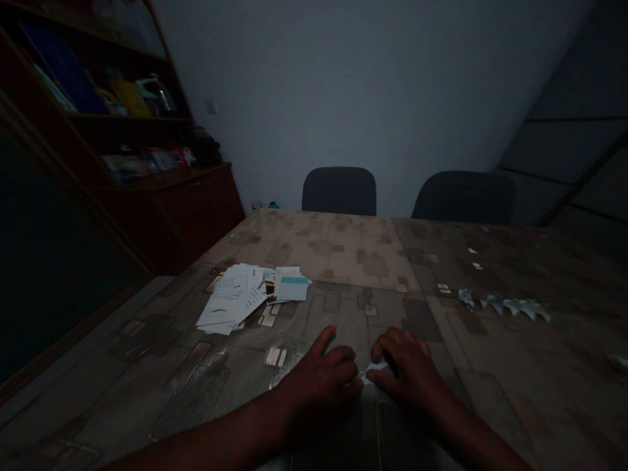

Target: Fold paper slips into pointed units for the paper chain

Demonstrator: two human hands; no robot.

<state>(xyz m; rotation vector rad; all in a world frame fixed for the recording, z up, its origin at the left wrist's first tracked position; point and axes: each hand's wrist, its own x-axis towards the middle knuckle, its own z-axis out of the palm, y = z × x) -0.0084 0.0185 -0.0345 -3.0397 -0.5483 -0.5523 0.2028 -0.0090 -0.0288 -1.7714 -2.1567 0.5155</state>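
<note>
Two bare hands, both mine, work close together at the lower centre of the frame, over a table point(338, 261) with a cloth patterned in rounded rectangles. My right hand point(409, 369) has its fingers bent and nearly closed, thumb and forefinger pinching a small pale paper piece point(375, 372) that lies between my two hands. My left hand point(326, 383) comes in from the lower left, one finger raised and the others curled towards the same piece. In this dim light its lower fingertips seem to meet the paper's left end, but I cannot tell whether they grip it.

Left of centre, a loose pile of white cards point(233, 297) spreads across the cloth, with a blue-banded card point(293, 288) at its right side. At the right of the frame lies a jagged pale strip point(507, 306), and another pale scrap point(618, 361) sits at the far right edge.

Two dark chair backs, one at upper centre point(339, 191) and one to its right point(464, 196), stand beyond the table before a plain wall point(353, 78). A reddish-brown cabinet point(196, 209) with crowded shelves fills the upper left.
</note>
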